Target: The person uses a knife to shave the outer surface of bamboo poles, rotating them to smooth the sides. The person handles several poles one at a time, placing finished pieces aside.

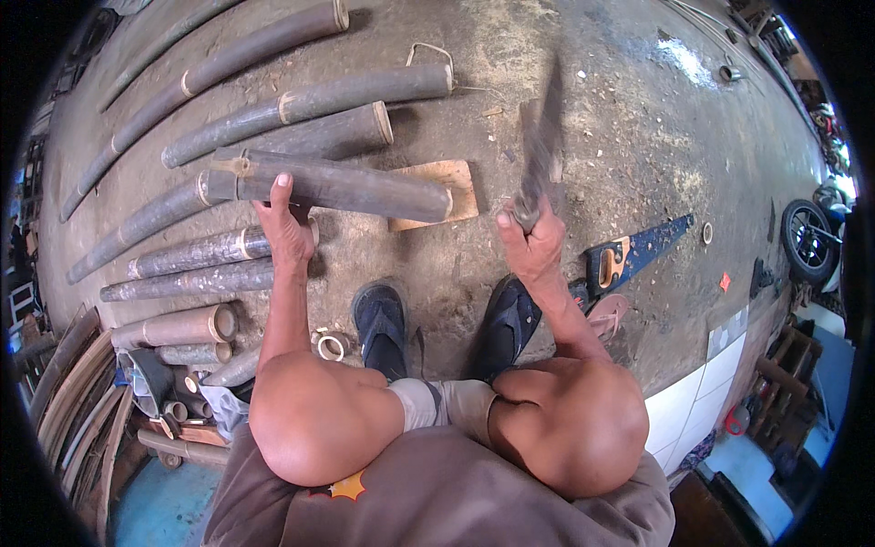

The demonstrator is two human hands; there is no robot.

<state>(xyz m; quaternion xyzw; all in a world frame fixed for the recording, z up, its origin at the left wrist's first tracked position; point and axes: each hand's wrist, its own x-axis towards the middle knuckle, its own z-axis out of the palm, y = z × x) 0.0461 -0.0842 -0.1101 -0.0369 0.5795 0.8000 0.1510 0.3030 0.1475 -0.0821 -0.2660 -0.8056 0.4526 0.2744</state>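
Note:
My left hand (284,223) rests on a dark bamboo pole (355,187) that lies across the ground, its right end propped on a wooden board (456,182). My right hand (531,239) is raised and grips the handle of a large chopping knife (543,137), whose blade points upward and is blurred. The knife is to the right of the pole's cut end, not touching it. My knees and two dark sandals (381,324) are below the hands.
Several long bamboo poles (301,100) lie on the concrete floor at upper left, shorter cut sections (178,325) at left. A blue hand saw (638,251) lies to the right, a small bamboo ring (330,345) near my left foot. A motorcycle wheel (807,239) stands far right.

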